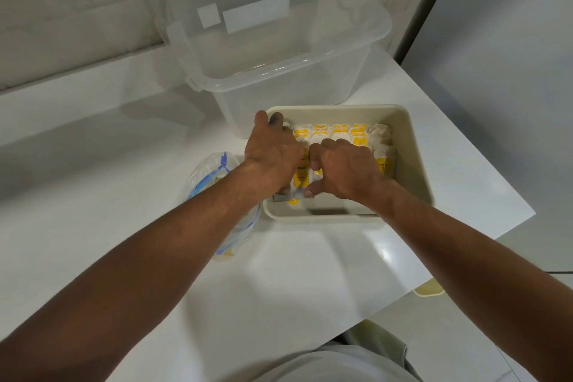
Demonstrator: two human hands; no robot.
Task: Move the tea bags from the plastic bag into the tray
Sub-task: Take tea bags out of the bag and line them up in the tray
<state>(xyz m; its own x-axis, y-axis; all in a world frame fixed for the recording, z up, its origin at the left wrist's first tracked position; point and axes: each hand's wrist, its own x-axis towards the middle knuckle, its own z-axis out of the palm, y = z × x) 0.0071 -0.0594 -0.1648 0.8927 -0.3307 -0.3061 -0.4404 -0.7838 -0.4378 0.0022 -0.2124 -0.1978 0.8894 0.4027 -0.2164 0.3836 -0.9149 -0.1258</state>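
Lying at eight o'clock, long axis twelve-to-six, the plastic bag (207, 170) was seen nearer the left hand (273, 155) than the right hand (347, 169), both curled round tea bags (341, 132) in the tray (412, 164).

No legible text: yellow tags on the tea bags (339, 130) in the tray (415, 158) bear dark print too blurred to read; the white labels (255, 14) on the clear bin (279, 71) appear blank.

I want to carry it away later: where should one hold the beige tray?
Probably the tray's rolled rim, from the near and right sides; the clear box crowds the far side, the plastic bag the left.
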